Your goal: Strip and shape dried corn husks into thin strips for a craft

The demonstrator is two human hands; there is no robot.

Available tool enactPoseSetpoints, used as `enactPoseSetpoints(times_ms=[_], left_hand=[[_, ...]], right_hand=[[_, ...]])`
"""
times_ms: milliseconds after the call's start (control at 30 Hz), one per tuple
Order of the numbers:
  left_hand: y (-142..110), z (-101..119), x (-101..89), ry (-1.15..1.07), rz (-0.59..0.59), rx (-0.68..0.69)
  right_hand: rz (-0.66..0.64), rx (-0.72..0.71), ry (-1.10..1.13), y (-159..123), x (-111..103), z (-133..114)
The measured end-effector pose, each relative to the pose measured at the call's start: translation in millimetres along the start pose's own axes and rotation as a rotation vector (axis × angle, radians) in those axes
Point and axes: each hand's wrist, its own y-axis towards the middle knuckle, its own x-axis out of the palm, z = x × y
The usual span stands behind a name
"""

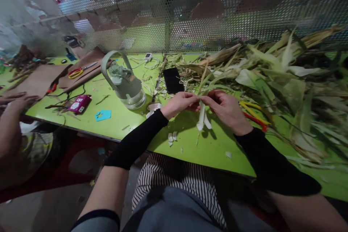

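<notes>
A bundle of pale corn husk strips (201, 117) is pinched between my two hands above the green table. Its white ends hang down, while thin greenish-yellow strips (204, 79) stick up from the top. My left hand (182, 102) closes on it from the left with thumb and fingertips. From the right, my right hand (227, 108) pinches the same spot, its fingertips nearly touching the left ones. Small husk scraps (170, 137) lie on the table below. Just behind my hands rests a black phone (173, 80).
A large heap of corn husks (285, 69) spreads along the right. Yellow-handled scissors (254, 112) lie beside my right hand. A pale green water bottle (126, 87) stands at left. Farther left are a purple box (79, 104), scissors (76, 73), brown paper and another person's hands (19, 101).
</notes>
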Motion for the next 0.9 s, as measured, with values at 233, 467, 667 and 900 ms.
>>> enactPoseSetpoints(times_ms=[233, 467, 667, 900], left_hand=[[-0.6, -1.1, 1.4, 0.054, -0.029, 0.027], [-6.9, 0.8, 2.3, 0.106, -0.103, 0.091], [2.4, -5.7, -3.6, 0.128, -0.059, 0.208], [11.1, -5.3, -8.9, -0.003, 0.133, 0.328]], right_hand=[[0.102, -0.089, 0.034, -0.6, 1.8, -0.8], [0.097, -0.008, 0.190, 3.0, 0.7, 5.5], [0.064, 0.098, 0.208, 4.2, 3.8, 4.3], [-0.190, 0.140, 0.142, -3.7, 9.4, -1.2]])
